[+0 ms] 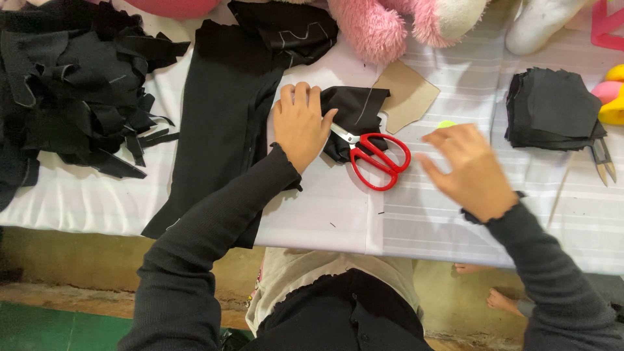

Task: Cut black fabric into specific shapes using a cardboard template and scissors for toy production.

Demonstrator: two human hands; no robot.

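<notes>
My left hand (299, 123) lies flat, fingers together, on the edge of a small black fabric piece (354, 110) that rests on the white table cover (104, 195). Red-handled scissors (377, 159) lie partly on that piece, blades pointing toward my left hand. Just right of the scissors hovers my right hand (468, 169), blurred, fingers spread and holding nothing. A tan cardboard template (406, 94) sits beyond the fabric piece. A small yellow-green chalk (446, 123) peeks out above my right hand.
A long black cloth panel (221, 130) runs down the table's left-centre. A heap of black scraps (71, 84) fills the far left. A stack of cut black pieces (552, 107) and small metal snips (603, 159) lie right. Pink plush toy (383, 26) at the back.
</notes>
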